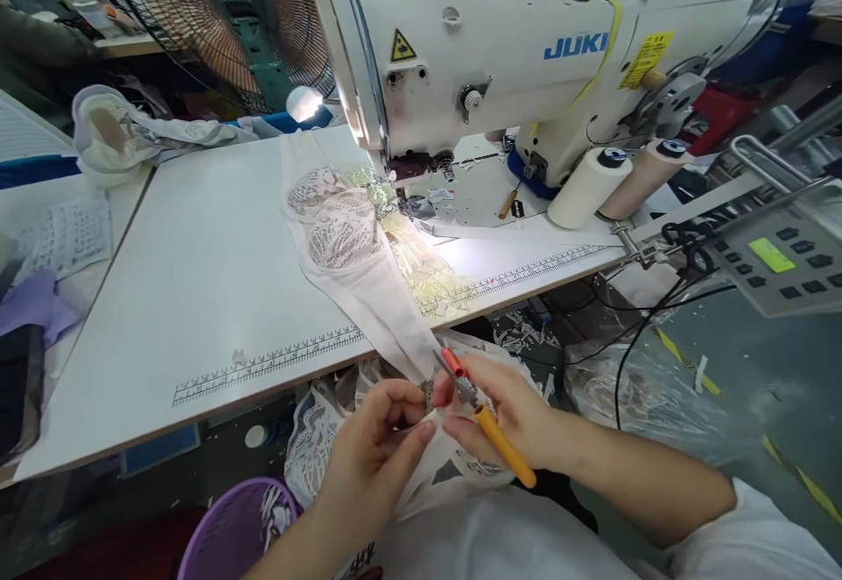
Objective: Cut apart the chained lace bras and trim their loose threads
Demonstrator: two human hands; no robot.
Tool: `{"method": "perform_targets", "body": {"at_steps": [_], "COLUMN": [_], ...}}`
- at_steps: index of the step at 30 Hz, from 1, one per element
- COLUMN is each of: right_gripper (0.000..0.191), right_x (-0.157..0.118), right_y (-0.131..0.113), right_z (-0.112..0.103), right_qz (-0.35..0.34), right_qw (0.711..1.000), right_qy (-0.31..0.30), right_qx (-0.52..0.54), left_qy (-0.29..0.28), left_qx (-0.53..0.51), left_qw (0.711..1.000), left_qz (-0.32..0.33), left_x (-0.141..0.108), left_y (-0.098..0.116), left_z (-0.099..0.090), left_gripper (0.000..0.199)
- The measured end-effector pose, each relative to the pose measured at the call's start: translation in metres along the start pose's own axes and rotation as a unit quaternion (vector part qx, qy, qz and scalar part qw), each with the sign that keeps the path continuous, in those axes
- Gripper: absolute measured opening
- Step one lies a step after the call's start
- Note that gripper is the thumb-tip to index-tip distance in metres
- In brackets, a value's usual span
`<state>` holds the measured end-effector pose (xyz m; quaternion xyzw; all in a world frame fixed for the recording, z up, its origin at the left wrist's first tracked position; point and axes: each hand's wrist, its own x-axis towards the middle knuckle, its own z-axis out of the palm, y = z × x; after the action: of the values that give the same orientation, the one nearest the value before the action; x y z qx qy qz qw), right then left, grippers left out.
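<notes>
My left hand (385, 448) is closed, thumb and fingers pinching the edge of a white lace garment piece (431, 466) above my lap. Close beside it, my right hand (496, 404) is closed around a small tool with an orange handle (503, 448), a metal middle and a red part near its tip; its exact kind is unclear. My right fingertips also touch the white fabric. From the sewing machine (460, 62), a white lace bra (346, 242) stretches over the table, its white band (395, 321) hanging over the front edge towards my hands.
Rulers are printed along the table (217, 255). Two thread cones (588, 189) stand right of the machine, near a control panel (780, 255). A fan (253, 45) is behind. Another bra (115, 137) lies at the back left. Below is a purple bin (227, 532) holding scraps.
</notes>
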<state>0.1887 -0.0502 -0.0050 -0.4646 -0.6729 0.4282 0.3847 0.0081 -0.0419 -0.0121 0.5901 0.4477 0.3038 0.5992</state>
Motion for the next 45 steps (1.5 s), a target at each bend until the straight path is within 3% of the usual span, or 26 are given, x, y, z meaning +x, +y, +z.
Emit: {"method": "perform_targets", "body": {"at_steps": [3, 5, 8, 11, 14, 18, 19, 21, 23, 25, 28, 31, 34, 39, 41, 45], "right_gripper": [0.013, 0.012, 0.009, 0.009, 0.009, 0.018, 0.023, 0.028, 0.018, 0.009, 0.018, 0.023, 0.023, 0.021, 0.021, 0.018], "right_x": [0.0, -0.003, -0.014, -0.026, -0.034, -0.031, -0.028, -0.022, -0.016, -0.011, -0.008, -0.011, -0.015, -0.021, -0.023, -0.029], "right_y": [-0.002, 0.0, 0.006, 0.014, 0.023, 0.023, 0.02, 0.013, 0.008, 0.006, 0.008, 0.012, 0.015, 0.016, 0.016, 0.017], "right_z": [0.002, -0.003, -0.021, -0.042, -0.056, -0.054, -0.05, -0.036, -0.021, -0.007, 0.0, -0.006, -0.013, -0.015, -0.015, -0.02], "right_qz": [0.0, -0.022, -0.035, 0.007, 0.026, -0.013, -0.023, -0.034, -0.031, -0.015, 0.009, 0.018, 0.029, 0.063, 0.064, 0.07], "right_qw": [1.0, 0.999, 0.995, 0.986, 0.974, 0.952, 0.958, 0.981, 0.988, 0.983, 0.98, 0.984, 0.985, 0.984, 0.985, 0.982], "right_qy": [-0.003, 0.005, 0.037, 0.085, 0.105, 0.151, 0.138, 0.055, -0.053, -0.121, -0.142, -0.144, -0.137, -0.128, -0.126, -0.14], "right_qx": [0.002, -0.024, -0.085, -0.141, -0.2, -0.267, -0.25, -0.185, -0.143, -0.14, -0.136, -0.107, -0.097, -0.104, -0.101, -0.105], "left_qy": [-0.027, -0.051, -0.08, -0.074, -0.087, -0.126, -0.139, -0.164, -0.184, -0.197, -0.208, -0.208, -0.164, -0.076, -0.027, 0.137], "left_qx": [0.065, 0.164, 0.342, 0.461, 0.497, 0.507, 0.511, 0.513, 0.51, 0.508, 0.51, 0.52, 0.513, 0.42, 0.383, 0.272], "left_qw": [0.996, 0.981, 0.927, 0.876, 0.856, 0.844, 0.839, 0.831, 0.825, 0.819, 0.807, 0.797, 0.816, 0.891, 0.915, 0.95], "left_qz": [0.049, 0.091, 0.13, 0.117, 0.116, 0.123, 0.125, 0.14, 0.161, 0.181, 0.213, 0.226, 0.209, 0.152, 0.126, 0.065], "left_x": [0.002, 0.004, 0.006, 0.007, 0.005, 0.004, 0.005, 0.006, 0.006, 0.007, 0.007, 0.005, 0.0, -0.013, -0.016, -0.016], "left_y": [0.0, 0.002, 0.002, -0.001, -0.002, 0.009, 0.013, 0.022, 0.029, 0.032, 0.031, 0.023, 0.017, 0.017, 0.018, 0.02], "left_z": [0.002, -0.005, -0.026, -0.047, -0.055, -0.043, -0.039, -0.029, -0.022, -0.018, -0.021, -0.038, -0.063, -0.09, -0.087, -0.063], "left_gripper": [0.01, 0.01, 0.015, 0.019, 0.024, 0.029, 0.03, 0.03, 0.027, 0.026, 0.026, 0.03, 0.029, 0.022, 0.019, 0.016]}}
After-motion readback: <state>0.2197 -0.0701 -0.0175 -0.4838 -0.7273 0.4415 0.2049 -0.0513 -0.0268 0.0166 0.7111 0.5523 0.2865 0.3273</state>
